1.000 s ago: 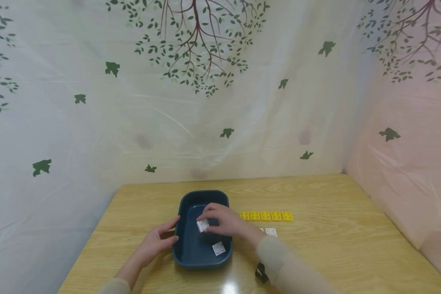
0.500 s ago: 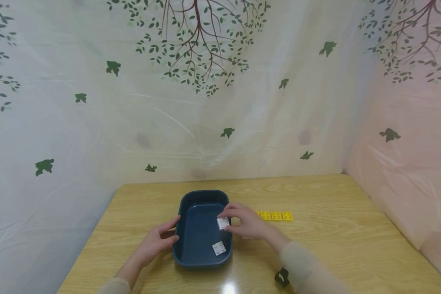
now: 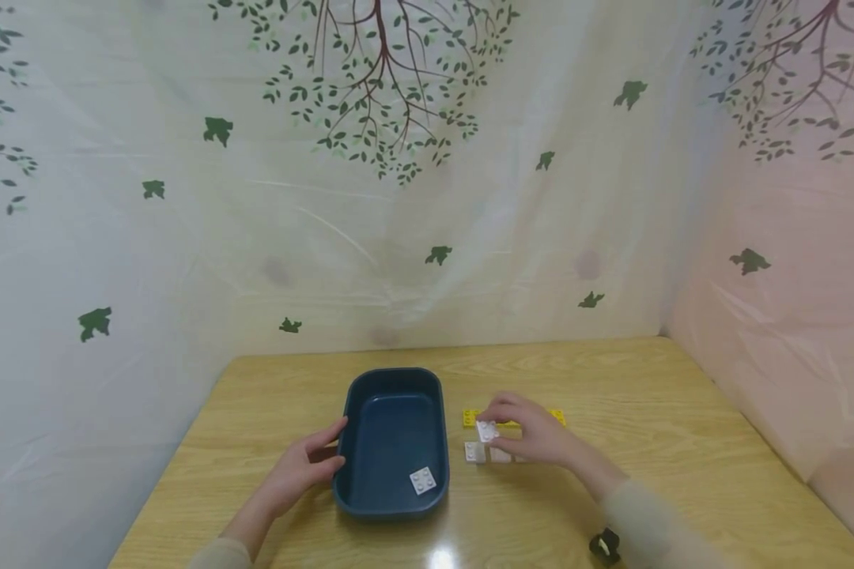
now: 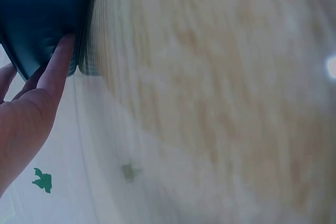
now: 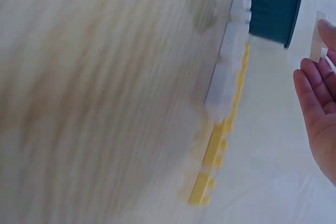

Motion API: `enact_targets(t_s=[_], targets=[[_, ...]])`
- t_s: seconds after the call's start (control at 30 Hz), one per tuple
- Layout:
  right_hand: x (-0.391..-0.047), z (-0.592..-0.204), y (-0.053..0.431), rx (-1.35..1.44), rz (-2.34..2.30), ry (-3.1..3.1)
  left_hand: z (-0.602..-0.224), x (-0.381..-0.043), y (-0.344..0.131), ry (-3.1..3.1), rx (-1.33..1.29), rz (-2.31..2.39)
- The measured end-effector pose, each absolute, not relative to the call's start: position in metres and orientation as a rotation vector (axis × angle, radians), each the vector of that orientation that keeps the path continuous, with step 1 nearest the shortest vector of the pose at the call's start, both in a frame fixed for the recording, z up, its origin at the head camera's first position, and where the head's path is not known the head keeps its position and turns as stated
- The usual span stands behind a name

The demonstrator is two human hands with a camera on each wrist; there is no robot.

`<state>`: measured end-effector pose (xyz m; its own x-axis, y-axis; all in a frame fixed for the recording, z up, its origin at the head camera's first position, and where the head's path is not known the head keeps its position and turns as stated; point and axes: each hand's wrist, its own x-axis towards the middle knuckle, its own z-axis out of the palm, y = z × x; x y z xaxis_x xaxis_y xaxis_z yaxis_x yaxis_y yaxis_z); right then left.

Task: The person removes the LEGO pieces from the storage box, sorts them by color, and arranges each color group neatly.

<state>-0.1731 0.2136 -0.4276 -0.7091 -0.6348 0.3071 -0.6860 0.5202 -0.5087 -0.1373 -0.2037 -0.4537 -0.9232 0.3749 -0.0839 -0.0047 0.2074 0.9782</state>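
Observation:
My right hand (image 3: pixel 541 436) pinches a white square toy brick (image 3: pixel 487 431) between thumb and fingers, above the table to the right of a dark blue tray (image 3: pixel 384 442). Below it lies a row of white bricks (image 3: pixel 472 452), partly hidden by the hand. In the right wrist view the held brick (image 5: pixel 317 38) shows edge-on. Another white brick (image 3: pixel 423 480) lies inside the tray near its front right corner. My left hand (image 3: pixel 292 478) rests against the tray's left side, fingers fairly straight; the left wrist view shows a finger touching the tray wall (image 4: pixel 47 3).
A row of yellow bricks (image 3: pixel 557 416) runs behind the white ones, its middle covered by my right hand. A black object (image 3: pixel 604 546) is at the right sleeve. The wooden table (image 3: pixel 683 442) ends at a printed curtain (image 3: pixel 470 300) behind and at the sides.
My right hand has carried the white brick out of the tray and rightward to over the row of white bricks. The left hand and the tray have stayed in place.

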Motion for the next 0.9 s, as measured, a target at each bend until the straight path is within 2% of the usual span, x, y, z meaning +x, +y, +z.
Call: enact_targets(t_s=[0.37,0.9], targets=[[-0.164,-0.434,0.257,1.064,0.948,-2.687,-0.453,-0.139,-0.205,2.166,0.348,1.765],[-0.162,-0.446,0.291,0.957,0.895,-2.771,-0.454,-0.139,-0.206,2.185,0.345,1.759]])
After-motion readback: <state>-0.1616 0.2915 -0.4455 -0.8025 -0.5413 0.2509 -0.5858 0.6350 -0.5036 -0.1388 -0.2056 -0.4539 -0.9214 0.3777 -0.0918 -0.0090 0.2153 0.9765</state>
